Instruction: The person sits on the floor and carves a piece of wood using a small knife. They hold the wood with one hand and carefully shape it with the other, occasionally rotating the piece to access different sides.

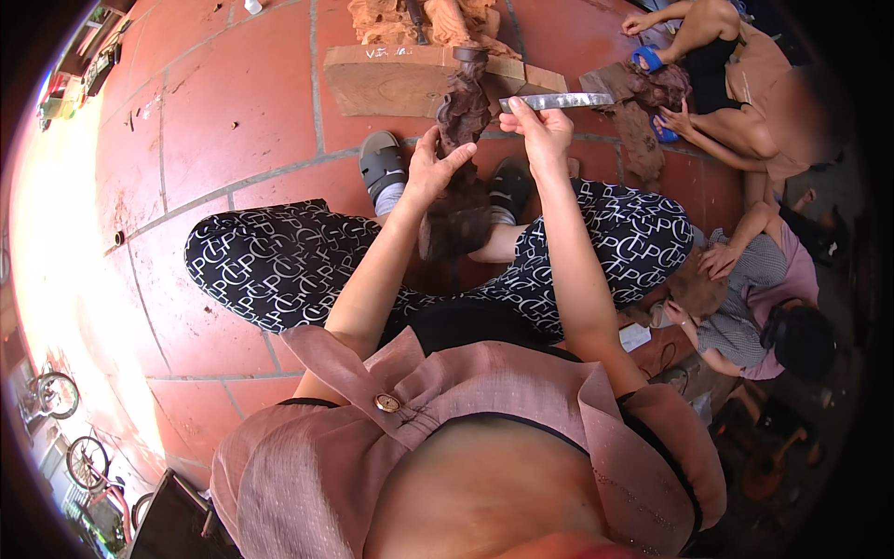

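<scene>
Between my knees stands a dark brown carved wooden figure (464,107), with a dark block (454,224) below it near my shins. My left hand (431,170) is around the figure's lower part, the thumb on the near side and the fingers at its left. My right hand (545,138) pinches a thin, shiny grey strip (563,101) between thumb and fingers, just right of the figure. The strip extends to the right, and its left end lies close to the carving. Whether it is sandpaper or metal I cannot tell.
A pale wooden block (386,82) bearing an orange-brown carving (438,19) stands ahead on the red tiled floor (233,112). At right, one person (759,88) handles another dark carving (656,86). A second person (764,279) holds a brown piece (698,287). Bicycles (88,463) stand at lower left.
</scene>
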The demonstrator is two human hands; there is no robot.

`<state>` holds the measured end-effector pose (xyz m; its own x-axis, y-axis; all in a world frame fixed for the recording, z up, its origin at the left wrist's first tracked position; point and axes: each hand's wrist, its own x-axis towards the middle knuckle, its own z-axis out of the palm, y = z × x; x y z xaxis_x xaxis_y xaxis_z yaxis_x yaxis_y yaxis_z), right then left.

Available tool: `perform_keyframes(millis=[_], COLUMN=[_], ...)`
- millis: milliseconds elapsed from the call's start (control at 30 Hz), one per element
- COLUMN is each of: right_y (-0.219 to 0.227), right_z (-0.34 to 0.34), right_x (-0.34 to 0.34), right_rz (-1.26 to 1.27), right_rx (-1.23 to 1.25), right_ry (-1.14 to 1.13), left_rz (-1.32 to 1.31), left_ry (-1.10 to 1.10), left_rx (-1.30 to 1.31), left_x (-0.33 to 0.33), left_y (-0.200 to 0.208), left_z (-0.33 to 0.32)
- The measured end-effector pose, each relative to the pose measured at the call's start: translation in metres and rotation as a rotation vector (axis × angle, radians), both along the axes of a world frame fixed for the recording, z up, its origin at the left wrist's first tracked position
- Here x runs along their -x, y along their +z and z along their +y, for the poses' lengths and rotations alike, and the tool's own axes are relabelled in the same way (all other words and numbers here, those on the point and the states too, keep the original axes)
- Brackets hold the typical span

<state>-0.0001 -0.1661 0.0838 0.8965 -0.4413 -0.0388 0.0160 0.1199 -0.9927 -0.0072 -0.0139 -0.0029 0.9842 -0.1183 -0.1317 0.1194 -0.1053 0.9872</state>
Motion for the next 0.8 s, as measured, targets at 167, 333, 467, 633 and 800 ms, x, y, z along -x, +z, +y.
perform_keyframes(millis=[167, 333, 467, 633, 800], right_y=[-0.018, -0.011, -0.019, -0.050, -0.041], right_z=[-0.007, 0.004, 0.006, 0.011, 0.032], right_x=[0.012, 0.014, 0.014, 0.009, 0.009], right_rz=[-0.024, -0.094, -0.126, -0.122, -0.212], right_rx=[0.104, 0.101, 0.386, 0.578, 0.883], right_ry=[-0.031, 0.061, 0.152, 0.079, 0.015], left_rz=[-0.002, 0.215, 0.268, 0.194, 0.019], left_ry=[0.220, 0.163, 0.090, 0.116, 0.055], left_rx=[0.244, 0.634, 0.661, 0.471, 0.170], left_x=[-0.009, -0.025, -0.014, 0.017, 0.021], left_y=[0.024, 0.016, 0.007, 0.001, -0.001], left_z=[-0.006, 0.000, 0.012, 0.007, 0.009])
